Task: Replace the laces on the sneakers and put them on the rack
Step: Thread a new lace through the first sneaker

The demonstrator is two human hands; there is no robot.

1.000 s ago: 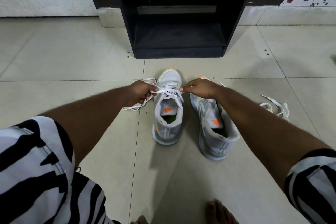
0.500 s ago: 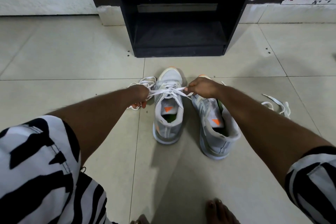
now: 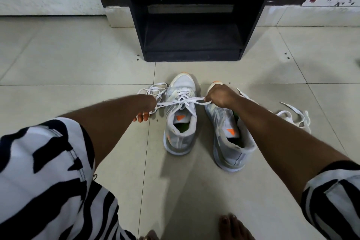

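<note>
Sleeves in black-and-white zebra print frame the view, and between them both forearms reach out over the pale floor tiles (image 3: 58, 60). Left hand (image 3: 147, 106) grips one end of the white lace (image 3: 183, 101) with curled fingers, and it sits farther from the shoe than a second ago, the lace drawn taut where it was slack. A loose tangle of the same lace lies on the tile just beyond that hand. Left sneaker (image 3: 181, 117), grey-white with an orange tongue mark, stands upright, toe toward the rack, its lace crossing over the upper eyelets. Right hand (image 3: 221, 96) pinches the other end of the lace and has also pulled outward, now over the toe of the right sneaker (image 3: 229, 136), which stands just beside the first, with no lacing visible. Another spare lace (image 3: 292, 117) lies in a heap on the tiles to the right. Black shoe rack (image 3: 192, 25) stands ahead, both shoes on the floor in front of it
</note>
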